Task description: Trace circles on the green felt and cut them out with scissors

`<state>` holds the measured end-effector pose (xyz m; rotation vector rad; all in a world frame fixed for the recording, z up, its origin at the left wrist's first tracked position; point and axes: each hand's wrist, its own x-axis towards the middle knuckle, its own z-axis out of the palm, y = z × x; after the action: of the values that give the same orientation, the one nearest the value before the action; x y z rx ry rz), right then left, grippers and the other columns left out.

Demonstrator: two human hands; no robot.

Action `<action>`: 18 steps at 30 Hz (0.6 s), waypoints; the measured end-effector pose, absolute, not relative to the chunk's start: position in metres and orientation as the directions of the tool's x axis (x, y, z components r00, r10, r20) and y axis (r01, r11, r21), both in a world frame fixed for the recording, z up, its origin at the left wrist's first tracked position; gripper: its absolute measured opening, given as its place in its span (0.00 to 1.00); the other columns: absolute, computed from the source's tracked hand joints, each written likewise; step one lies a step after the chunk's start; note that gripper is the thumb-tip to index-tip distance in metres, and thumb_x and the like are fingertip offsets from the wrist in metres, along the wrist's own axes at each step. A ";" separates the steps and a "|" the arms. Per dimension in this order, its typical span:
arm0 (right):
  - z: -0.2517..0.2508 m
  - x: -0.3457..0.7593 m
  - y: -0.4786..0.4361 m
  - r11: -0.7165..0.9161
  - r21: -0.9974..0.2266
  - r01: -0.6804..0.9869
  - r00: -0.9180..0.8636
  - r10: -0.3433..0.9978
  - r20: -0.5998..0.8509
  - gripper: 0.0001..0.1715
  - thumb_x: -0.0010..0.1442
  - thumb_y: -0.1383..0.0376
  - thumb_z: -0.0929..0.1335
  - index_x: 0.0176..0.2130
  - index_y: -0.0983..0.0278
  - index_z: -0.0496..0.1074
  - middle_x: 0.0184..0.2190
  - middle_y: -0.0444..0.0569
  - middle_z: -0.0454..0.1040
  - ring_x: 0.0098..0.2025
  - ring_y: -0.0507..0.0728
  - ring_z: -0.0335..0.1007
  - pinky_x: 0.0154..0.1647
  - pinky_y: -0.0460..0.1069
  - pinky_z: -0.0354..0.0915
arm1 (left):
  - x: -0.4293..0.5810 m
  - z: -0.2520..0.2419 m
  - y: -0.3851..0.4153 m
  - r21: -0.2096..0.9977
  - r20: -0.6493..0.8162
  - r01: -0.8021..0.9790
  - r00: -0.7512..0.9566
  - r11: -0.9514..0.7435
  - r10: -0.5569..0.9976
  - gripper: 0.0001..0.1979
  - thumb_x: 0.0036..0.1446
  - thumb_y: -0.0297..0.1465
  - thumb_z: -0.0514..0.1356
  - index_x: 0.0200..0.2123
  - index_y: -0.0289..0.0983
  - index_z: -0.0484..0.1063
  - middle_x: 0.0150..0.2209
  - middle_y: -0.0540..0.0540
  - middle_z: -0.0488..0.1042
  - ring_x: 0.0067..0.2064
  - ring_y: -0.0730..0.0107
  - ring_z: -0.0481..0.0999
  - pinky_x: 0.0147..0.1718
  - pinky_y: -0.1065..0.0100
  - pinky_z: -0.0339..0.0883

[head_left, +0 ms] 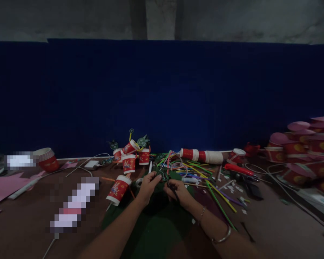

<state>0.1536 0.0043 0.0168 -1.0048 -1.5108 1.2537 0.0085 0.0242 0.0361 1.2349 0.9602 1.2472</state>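
**A:** ok so what are the fingers doing here?

**B:** left hand (150, 182) has thumb and fingers pinched on a small green cutout (160, 173). Right hand (180, 191) is curled round a slim dark tool (174, 190), scissors by the look of it, but it's too dim to swear to. The cutout sits between the two hands, with the tool right up by it.

**A:** and around them?

**B:** coloured straws (220, 200) in yellow, green and purple, fanned out just past the right hand, with white paper scraps (230, 187) mixed in. Near the left hand there's a red paper cup (118, 190) tipped over at a slant, and behind it a cluster of red floral cups (129, 163) with green discs sticking up.

**A:** further out?

**B:** a stack of cups (214, 157) lying on its side at the back, a red-handled tool (239, 169) to the right, pink paper (8, 187) far left, all on a brown table (24, 223). Far right, a blurry pile of red cups with pink tops (321, 144).
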 end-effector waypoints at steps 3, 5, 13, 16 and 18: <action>0.017 0.153 0.005 0.162 -0.986 0.034 -0.260 0.954 0.147 0.14 0.47 0.57 0.68 0.22 0.64 0.63 0.11 0.37 0.60 0.13 0.46 0.55 0.14 0.42 0.52 | 0.008 0.034 0.025 0.984 0.105 -0.152 0.103 -0.089 0.989 0.13 0.43 0.39 0.65 0.23 0.35 0.70 0.23 0.50 0.71 0.26 0.73 0.68 0.27 0.73 0.60; 0.018 0.153 0.004 0.165 -0.986 0.027 -0.260 0.954 0.152 0.14 0.47 0.57 0.68 0.22 0.64 0.63 0.11 0.37 0.60 0.13 0.46 0.54 0.14 0.42 0.52 | 0.009 0.033 0.025 0.984 0.106 -0.155 0.087 -0.092 0.990 0.14 0.42 0.40 0.65 0.22 0.35 0.69 0.22 0.51 0.70 0.25 0.74 0.67 0.25 0.73 0.59; 0.018 0.153 0.003 0.146 -0.989 0.018 -0.265 0.955 0.136 0.14 0.47 0.57 0.68 0.22 0.64 0.63 0.11 0.37 0.61 0.13 0.46 0.55 0.15 0.42 0.52 | 0.008 0.034 0.026 0.983 0.128 -0.141 0.063 -0.118 0.990 0.14 0.42 0.40 0.65 0.21 0.36 0.68 0.19 0.53 0.67 0.23 0.77 0.63 0.24 0.74 0.56; 0.018 0.153 0.003 0.137 -0.991 0.006 -0.282 0.950 0.130 0.14 0.46 0.57 0.68 0.24 0.64 0.64 0.13 0.38 0.62 0.14 0.47 0.57 0.15 0.42 0.53 | 0.007 0.034 0.027 0.984 0.134 -0.128 0.089 -0.122 0.987 0.14 0.41 0.39 0.66 0.22 0.35 0.69 0.21 0.52 0.68 0.24 0.76 0.65 0.26 0.73 0.58; 0.018 0.153 0.002 0.133 -0.991 0.008 -0.286 0.950 0.125 0.14 0.47 0.57 0.68 0.24 0.64 0.64 0.13 0.38 0.62 0.14 0.47 0.57 0.15 0.42 0.53 | 0.006 0.035 0.027 0.985 0.136 -0.119 0.103 -0.123 0.985 0.14 0.41 0.39 0.66 0.23 0.35 0.70 0.22 0.51 0.70 0.26 0.75 0.66 0.27 0.73 0.59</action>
<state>0.1529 0.0024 0.0183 -0.9794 -1.4983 1.3023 0.0064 0.0268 0.0346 1.2696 0.9805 1.2709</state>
